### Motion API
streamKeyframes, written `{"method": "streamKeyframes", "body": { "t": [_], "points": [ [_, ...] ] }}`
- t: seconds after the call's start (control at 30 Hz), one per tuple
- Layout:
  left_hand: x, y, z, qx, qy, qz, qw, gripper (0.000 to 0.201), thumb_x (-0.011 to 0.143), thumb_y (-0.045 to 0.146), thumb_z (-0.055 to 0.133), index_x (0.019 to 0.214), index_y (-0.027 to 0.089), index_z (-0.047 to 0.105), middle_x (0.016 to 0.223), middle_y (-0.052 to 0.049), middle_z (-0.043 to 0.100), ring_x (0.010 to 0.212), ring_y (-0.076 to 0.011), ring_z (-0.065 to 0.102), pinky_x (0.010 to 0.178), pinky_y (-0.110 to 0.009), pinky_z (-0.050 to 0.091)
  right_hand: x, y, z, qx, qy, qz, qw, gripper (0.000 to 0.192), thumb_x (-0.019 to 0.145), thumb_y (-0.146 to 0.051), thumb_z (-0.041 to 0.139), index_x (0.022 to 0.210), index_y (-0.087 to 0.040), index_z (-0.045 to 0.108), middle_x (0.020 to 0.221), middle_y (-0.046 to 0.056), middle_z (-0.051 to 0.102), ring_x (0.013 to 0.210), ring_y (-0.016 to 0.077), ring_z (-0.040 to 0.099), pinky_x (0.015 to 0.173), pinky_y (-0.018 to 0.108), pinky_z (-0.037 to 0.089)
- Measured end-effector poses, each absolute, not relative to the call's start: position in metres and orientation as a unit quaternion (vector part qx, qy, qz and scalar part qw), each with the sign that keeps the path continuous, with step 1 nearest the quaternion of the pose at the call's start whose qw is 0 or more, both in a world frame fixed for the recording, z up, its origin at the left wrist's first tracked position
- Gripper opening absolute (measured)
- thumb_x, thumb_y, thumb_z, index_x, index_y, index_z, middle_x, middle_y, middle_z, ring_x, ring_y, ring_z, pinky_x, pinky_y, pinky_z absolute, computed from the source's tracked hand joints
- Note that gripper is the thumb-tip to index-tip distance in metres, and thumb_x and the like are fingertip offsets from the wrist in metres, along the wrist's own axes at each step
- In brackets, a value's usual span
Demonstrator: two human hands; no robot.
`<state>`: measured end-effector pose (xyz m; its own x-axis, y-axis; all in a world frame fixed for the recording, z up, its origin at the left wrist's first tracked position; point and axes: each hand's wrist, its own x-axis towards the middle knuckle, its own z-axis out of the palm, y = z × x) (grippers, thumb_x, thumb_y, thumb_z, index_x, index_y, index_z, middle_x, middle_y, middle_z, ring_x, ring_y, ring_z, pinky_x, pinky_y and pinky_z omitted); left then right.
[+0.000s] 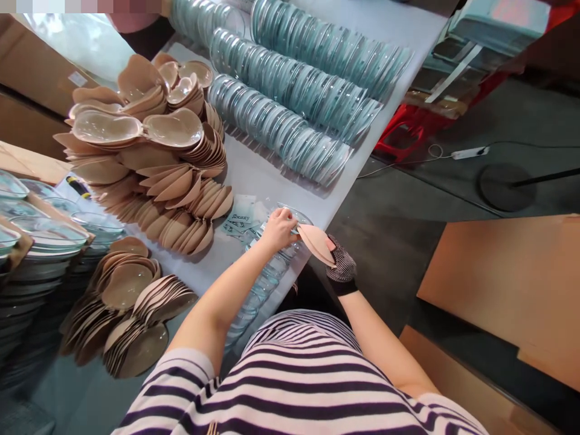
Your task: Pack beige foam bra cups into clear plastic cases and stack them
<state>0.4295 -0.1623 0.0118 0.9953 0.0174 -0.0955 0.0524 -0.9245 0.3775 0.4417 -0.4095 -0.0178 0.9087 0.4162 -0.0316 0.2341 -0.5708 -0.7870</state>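
**Soft Pads and Clear Shells at the Table**

From the head camera: The left hand point(280, 228) is bare. Its fingers are pinched together on the edge of a clear plastic shell point(296, 216) at the near right edge of the white table point(254, 175). The right hand point(341, 266) wears a dotted glove. It is closed on a tan pad point(317, 243), which it holds just beside the shell, touching the left hand's fingertips.

Under the left arm runs a row of clear shells point(263, 290), laid one over the next. Small paper labels point(242, 222) lie just left of the left hand.

A lot looks left to do. Big heaps of tan pads point(149, 157) sit on the left, with more pads near point(131, 320). Long rows of blue-green clear shells point(290, 109) fill the far side. I think the work is partway along at most, because so many loose pads wait.
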Motion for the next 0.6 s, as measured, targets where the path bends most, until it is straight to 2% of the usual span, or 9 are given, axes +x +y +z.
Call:
{"method": "streamKeyframes", "body": {
  "t": [0.13,0.2,0.27,0.43,0.5,0.6],
  "points": [
    [0.428,-0.162,0.011,0.975,0.031,-0.006,0.218,0.027,0.077,0.046,0.08,0.086,0.022,0.074,0.141,-0.014,0.056,0.141,-0.0367,0.041,0.116,-0.055,0.038,0.454,-0.398,-0.022,-0.895,-0.176,0.084,0.401,0.051,0.087,-0.043,0.058,0.133,-0.022,0.066,0.133,0.009,0.069,0.121,0.0294,0.067,0.108,0.045,0.052],
    [0.429,-0.162,0.012,0.972,0.056,-0.022,0.227,0.026,0.076,0.044,0.082,0.085,0.021,0.074,0.154,-0.013,0.047,0.149,-0.0412,0.031,0.115,-0.064,0.036,0.458,-0.396,-0.02,-0.895,-0.177,0.08,0.402,0.049,0.091,-0.042,0.054,0.134,-0.02,0.065,0.131,0.009,0.07,0.12,0.0283,0.068,0.106,0.044,0.053],
    [0.431,-0.16,0.012,0.966,0.066,-0.052,0.243,0.022,0.077,0.039,0.082,0.084,0.02,0.072,0.159,-0.013,0.042,0.151,-0.0425,0.029,0.113,-0.067,0.036,0.458,-0.396,-0.015,-0.895,-0.19,0.077,0.397,0.051,0.091,-0.043,0.054,0.134,-0.018,0.065,0.131,0.01,0.07,0.119,0.0285,0.067,0.105,0.043,0.053],
    [0.432,-0.15,0.002,0.951,0.044,-0.068,0.299,0.019,0.074,0.025,0.081,0.086,0.019,0.066,0.156,-0.013,0.044,0.15,-0.0372,0.034,0.117,-0.054,0.04,0.453,-0.389,0.002,-0.9,-0.257,0.147,0.319,0.053,0.088,-0.037,0.06,0.139,-0.024,0.063,0.144,0.005,0.061,0.127,0.0282,0.062,0.108,0.038,0.05],
    [0.429,-0.148,-0.003,0.945,0.064,-0.046,0.318,0.028,0.074,0.023,0.078,0.098,0.021,0.064,0.154,-0.014,0.044,0.147,-0.0334,0.041,0.116,-0.049,0.043,0.456,-0.38,0.006,-0.896,-0.283,0.18,0.292,0.055,0.089,-0.031,0.057,0.144,-0.025,0.058,0.149,0.004,0.057,0.128,0.0272,0.061,0.107,0.036,0.049],
    [0.426,-0.15,-0.008,0.934,0.102,-0.02,0.343,0.055,0.078,0.026,0.075,0.127,0.02,0.051,0.154,-0.018,0.037,0.139,-0.0304,0.049,0.11,-0.045,0.048,0.467,-0.359,0.007,-0.894,-0.297,0.215,0.256,0.054,0.092,-0.024,0.051,0.147,-0.023,0.054,0.146,0.007,0.059,0.123,0.0257,0.062,0.104,0.034,0.049]
  ]
}}
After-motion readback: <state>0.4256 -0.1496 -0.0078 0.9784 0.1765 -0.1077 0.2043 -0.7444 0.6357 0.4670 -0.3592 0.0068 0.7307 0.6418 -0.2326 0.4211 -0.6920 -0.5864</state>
